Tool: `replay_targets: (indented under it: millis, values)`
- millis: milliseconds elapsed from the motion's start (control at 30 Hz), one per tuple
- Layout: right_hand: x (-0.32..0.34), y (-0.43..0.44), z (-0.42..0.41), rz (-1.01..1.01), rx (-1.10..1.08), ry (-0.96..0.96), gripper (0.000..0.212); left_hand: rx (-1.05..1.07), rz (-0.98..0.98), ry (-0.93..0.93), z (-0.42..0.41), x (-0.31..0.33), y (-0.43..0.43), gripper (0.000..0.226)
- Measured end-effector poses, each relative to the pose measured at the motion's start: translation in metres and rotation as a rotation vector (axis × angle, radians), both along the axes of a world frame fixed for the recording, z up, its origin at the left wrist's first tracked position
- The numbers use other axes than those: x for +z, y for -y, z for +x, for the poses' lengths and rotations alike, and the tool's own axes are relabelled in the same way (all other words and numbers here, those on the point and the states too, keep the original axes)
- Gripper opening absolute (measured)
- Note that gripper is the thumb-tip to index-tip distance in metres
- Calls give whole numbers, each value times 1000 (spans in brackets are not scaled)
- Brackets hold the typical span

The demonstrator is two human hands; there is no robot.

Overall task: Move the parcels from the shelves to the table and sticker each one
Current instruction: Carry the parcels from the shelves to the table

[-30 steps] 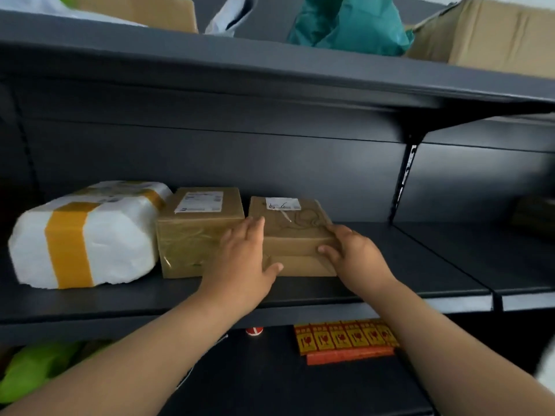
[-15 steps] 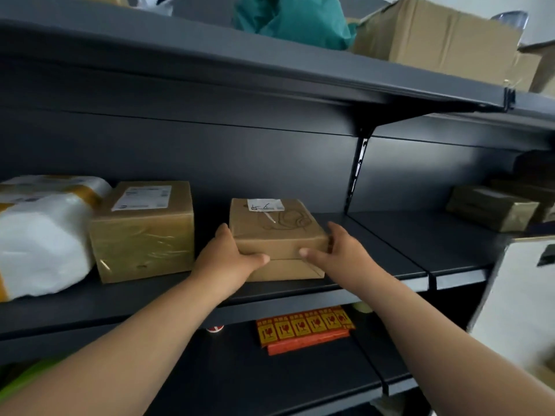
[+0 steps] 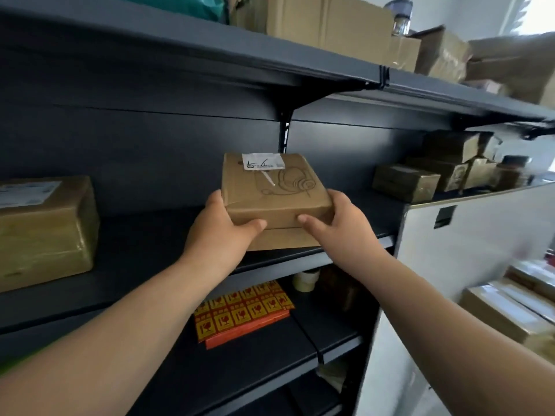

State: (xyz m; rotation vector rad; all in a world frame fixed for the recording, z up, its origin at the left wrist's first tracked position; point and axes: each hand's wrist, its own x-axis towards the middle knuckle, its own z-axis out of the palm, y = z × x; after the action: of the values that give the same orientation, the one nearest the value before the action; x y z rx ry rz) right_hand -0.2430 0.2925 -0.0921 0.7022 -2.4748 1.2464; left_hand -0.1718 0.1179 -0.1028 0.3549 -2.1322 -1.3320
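A small brown cardboard parcel (image 3: 274,187) with a white label and a line drawing on its lid is held between both hands at the front edge of the dark middle shelf (image 3: 150,244). My left hand (image 3: 223,228) grips its left front corner, thumb across the front face. My right hand (image 3: 338,217) grips the right front corner the same way. The parcel is tilted, its front edge out over the shelf lip. A second taped brown parcel (image 3: 45,229) stands on the same shelf at the far left.
A sheet of red and yellow fragile stickers (image 3: 243,310) lies on the lower shelf beside a tape roll (image 3: 305,280). More taped parcels (image 3: 435,175) sit on the right shelf section. Cardboard boxes (image 3: 330,22) fill the top shelf. A white panel (image 3: 468,235) stands at right.
Both hands closed on the small parcel and drew it toward the shelf's front edge. The view swung right, so the white wrapped parcel left the frame.
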Motion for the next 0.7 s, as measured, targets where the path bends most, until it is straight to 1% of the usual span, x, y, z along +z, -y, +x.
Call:
replay_targets:
  millis: [233,367,500,700]
  values:
    - [6,-72,43,-32,-277,-45,59,-312,-5,-54,-8,10,-61,58]
    - [2,-99,78,-50,-421,-5,55,-452,-8,-45,-4,7,-87,62]
    - [-10,-129,112,-90,-557,31,57,-571,-28,-25,4,-3,-119,60]
    - [-32,-183,140,-120,-671,95,56,-743,19,40,11,-26,-180,60]
